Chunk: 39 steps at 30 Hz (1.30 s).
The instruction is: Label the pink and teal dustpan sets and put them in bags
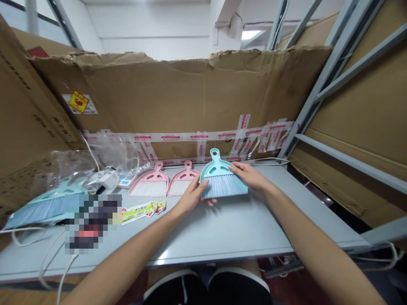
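My left hand (190, 198) grips the left edge of a teal plastic hand brush (220, 174), with its thumb on top and its fingers beneath. My right hand (249, 176) holds the brush's upper right edge. The brush has pale blue bristles and a round hole in its handle, and it is tilted up off the grey table (203, 233). Just left of my left hand lie two pink hand brushes (150, 181) (182, 180) with white bristles. Further left is a larger teal brush (41, 209), partly under clear plastic.
Printed label strips (143, 210) lie near the pink brushes. Clear plastic bags (111, 152), a white power strip (127, 180) and white cables sit at the back left. A pixelated patch (90, 224) hides part of the table. Taped cardboard (178, 97) and grey metal shelving (330, 89) stand behind.
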Each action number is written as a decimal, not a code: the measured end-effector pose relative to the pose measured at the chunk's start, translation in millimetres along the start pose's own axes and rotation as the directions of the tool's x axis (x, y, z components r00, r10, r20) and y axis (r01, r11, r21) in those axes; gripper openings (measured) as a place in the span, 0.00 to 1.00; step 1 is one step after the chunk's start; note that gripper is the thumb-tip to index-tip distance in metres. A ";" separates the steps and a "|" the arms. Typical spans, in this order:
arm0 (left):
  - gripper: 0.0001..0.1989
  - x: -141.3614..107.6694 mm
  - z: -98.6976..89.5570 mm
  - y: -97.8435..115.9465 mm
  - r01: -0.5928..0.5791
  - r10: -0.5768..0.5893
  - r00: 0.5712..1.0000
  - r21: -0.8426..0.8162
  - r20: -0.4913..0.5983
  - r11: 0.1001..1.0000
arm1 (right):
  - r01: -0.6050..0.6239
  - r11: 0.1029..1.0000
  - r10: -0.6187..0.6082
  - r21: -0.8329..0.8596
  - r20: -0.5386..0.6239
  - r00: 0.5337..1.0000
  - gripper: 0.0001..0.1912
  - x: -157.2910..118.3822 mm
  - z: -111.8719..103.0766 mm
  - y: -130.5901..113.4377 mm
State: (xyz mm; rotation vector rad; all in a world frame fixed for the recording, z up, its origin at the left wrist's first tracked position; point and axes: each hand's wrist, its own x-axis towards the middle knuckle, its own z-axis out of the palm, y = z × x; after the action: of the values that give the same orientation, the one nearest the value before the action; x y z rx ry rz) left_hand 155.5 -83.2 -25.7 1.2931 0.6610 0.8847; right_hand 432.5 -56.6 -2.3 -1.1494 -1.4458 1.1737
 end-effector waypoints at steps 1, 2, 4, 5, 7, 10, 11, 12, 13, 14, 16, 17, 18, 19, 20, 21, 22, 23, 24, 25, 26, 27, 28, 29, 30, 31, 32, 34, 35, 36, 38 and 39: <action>0.47 -0.3 0.3 -0.3 0.022 -0.022 1.000 -0.020 0.004 1.000 | -0.019 1.000 0.019 -0.014 0.012 1.000 0.38 1.5 -12.0 0.2; 0.49 -0.6 0.4 -0.8 0.033 -0.033 0.999 -0.029 -0.001 0.999 | -0.037 0.999 0.037 -0.031 0.002 0.999 0.39 2.6 -25.5 1.0; 0.50 -0.7 0.0 -2.4 0.029 -0.030 0.999 -0.019 -0.019 0.999 | -0.084 0.993 0.077 -0.083 -0.079 0.994 0.40 3.4 -56.0 3.8; 0.50 -0.5 -0.4 -3.4 0.021 -0.021 0.999 -0.005 -0.027 1.000 | -0.109 0.987 0.093 -0.120 -0.128 0.987 0.40 2.7 -72.0 5.7; 0.49 0.2 -1.7 -5.9 0.008 -0.007 0.999 0.032 -0.040 0.999 | -0.164 0.964 0.125 -0.211 -0.185 0.975 0.40 -0.8 -102.8 9.4; 0.42 0.6 -4.2 -8.1 -0.007 0.015 0.998 0.149 -0.053 0.989 | -0.248 0.928 0.205 -0.279 -0.177 0.963 0.37 -10.8 -138.2 13.1; 0.37 0.3 -5.2 -7.9 -0.034 0.050 0.997 0.239 -0.057 0.970 | -0.267 0.923 0.228 -0.278 -0.164 0.960 0.36 -14.9 -146.2 13.6; 0.31 -0.2 -6.2 -7.2 -0.084 0.113 0.992 0.364 -0.057 0.928 | -0.280 0.920 0.247 -0.272 -0.152 0.957 0.35 -18.9 -152.5 14.0; 0.25 -0.7 -7.2 -6.1 -0.152 0.198 0.979 0.507 -0.039 0.849 | -0.292 0.919 0.261 -0.266 -0.145 0.954 0.34 -22.8 -157.3 14.3; 0.20 -1.3 -8.4 -4.8 -0.225 0.289 0.957 0.644 0.005 0.732 | -0.304 0.915 0.274 -0.264 -0.145 0.951 0.33 -26.2 -161.1 14.7; 0.15 -1.8 -11.4 -2.8 -0.343 0.411 0.900 0.821 0.147 0.457 | -0.337 0.899 0.298 -0.280 -0.172 0.939 0.30 -31.1 -167.1 16.0; 0.14 -1.6 -13.3 -2.6 -0.378 0.430 0.877 0.859 0.212 0.346 | -0.352 0.886 0.302 -0.303 -0.198 0.932 0.29 -32.3 -169.8 17.2; 0.13 -1.1 -15.4 -2.9 -0.399 0.429 0.864 0.877 0.262 0.269 | -0.359 0.870 0.297 -0.337 -0.224 0.928 0.28 -32.6 -172.4 18.8; 0.13 -0.5 -17.7 -3.7 -0.408 0.419 0.859 0.887 0.293 0.217 | -0.358 0.851 0.280 -0.385 -0.244 0.928 0.27 -32.0 -175.0 20.7; 0.13 0.3 -20.0 -4.9 -0.406 0.409 0.860 0.895 0.306 0.184 | -0.350 0.823 0.259 -0.447 -0.254 0.932 0.27 -30.7 -177.5 22.9; 0.13 1.1 -22.3 -6.2 -0.397 0.396 0.865 0.904 0.309 0.160 | -0.341 0.784 0.239 -0.518 -0.254 0.937 0.27 -28.8 -179.6 25.4; 0.13 1.9 -24.4 -7.4 -0.383 0.381 0.873 0.912 0.305 0.145 | -0.334 0.738 0.228 -0.587 -0.249 0.941 0.27 -26.4 -181.1 28.0; 0.13 2.5 -26.2 -8.2 -0.366 0.365 0.882 0.921 0.298 0.135 | -0.330 0.689 0.222 -0.645 -0.246 0.944 0.27 -23.9 -182.0 30.8; 0.13 3.0 -27.5 -8.6 -0.350 0.347 0.892 0.928 0.289 0.128 | -0.332 0.643 0.218 -0.690 -0.250 0.943 0.26 -21.3 -182.2 33.5; 0.12 3.3 -28.4 -8.7 -0.335 0.329 0.902 0.934 0.280 0.124 | -0.340 0.603 0.211 -0.722 -0.266 0.941 0.26 -19.0 -181.7 36.1; 0.12 3.5 -28.9 -8.4 -0.324 0.311 0.910 0.938 0.274 0.123 | -0.356 0.570 0.205 -0.740 -0.291 0.934 0.25 -16.9 -180.8 38.5; 0.11 3.6 -29.1 -8.1 -0.316 0.296 0.916 0.940 0.269 0.125 | -0.380 0.542 0.206 -0.750 -0.320 0.925 0.25 -15.2 -179.6 40.6; 0.10 3.7 -29.1 -7.9 -0.309 0.284 0.922 0.942 0.263 0.130 | -0.404 0.516 0.214 -0.755 -0.342 0.915 0.25 -13.8 -178.4 42.5; 0.10 3.8 -29.1 -7.8 -0.302 0.274 0.927 0.943 0.257 0.139 | -0.421 0.495 0.228 -0.760 -0.354 0.907 0.25 -12.7 -177.3 44.0; 0.11 4.0 -29.1 -7.9 -0.298 0.266 0.931 0.943 0.252 0.151 | -0.430 0.477 0.241 -0.767 -0.356 0.903 0.25 -11.6 -176.6 45.2; 0.11 4.4 -29.3 -8.4 -0.295 0.262 0.933 0.941 0.247 0.165 | -0.428 0.462 0.248 -0.777 -0.350 0.903 0.24 -10.7 -176.1 46.2; 0.12 4.9 -29.7 -9.0 -0.294 0.260 0.935 0.939 0.243 0.178 | -0.419 0.449 0.242 -0.789 -0.344 0.907 0.22 -9.8 -176.0 47.0; 0.12 6.3 -30.8 -10.8 -0.292 0.262 0.936 0.936 0.236 0.196 | -0.399 0.415 0.202 -0.818 -0.345 0.917 0.17 -7.8 -176.0 48.1; 0.12 7.1 -31.5 -11.7 -0.290 0.265 0.936 0.936 0.234 0.201 | -0.394 0.393 0.183 -0.831 -0.349 0.919 0.15 -6.9 -176.1 48.3; 0.12 7.9 -32.1 -12.5 -0.289 0.268 0.935 0.936 0.231 0.201 | -0.389 0.372 0.169 -0.843 -0.351 0.921 0.13 -6.0 -176.0 48.4; 0.12 9.1 -33.0 -13.4 -0.288 0.268 0.935 0.937 0.232 0.196 | -0.374 0.336 0.151 -0.865 -0.342 0.927 0.12 -4.5 -175.4 48.1; 0.12 9.4 -33.2 -13.6 -0.288 0.267 0.935 0.938 0.232 0.194 | -0.369 0.322 0.148 -0.872 -0.338 0.929 0.12 -4.1 -175.1 47.7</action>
State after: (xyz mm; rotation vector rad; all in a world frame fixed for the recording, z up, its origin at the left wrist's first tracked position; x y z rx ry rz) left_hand 135.3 -58.4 -44.3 2.6672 1.0543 0.7058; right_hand 610.6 -32.3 -27.9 -2.3023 -1.8446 0.2483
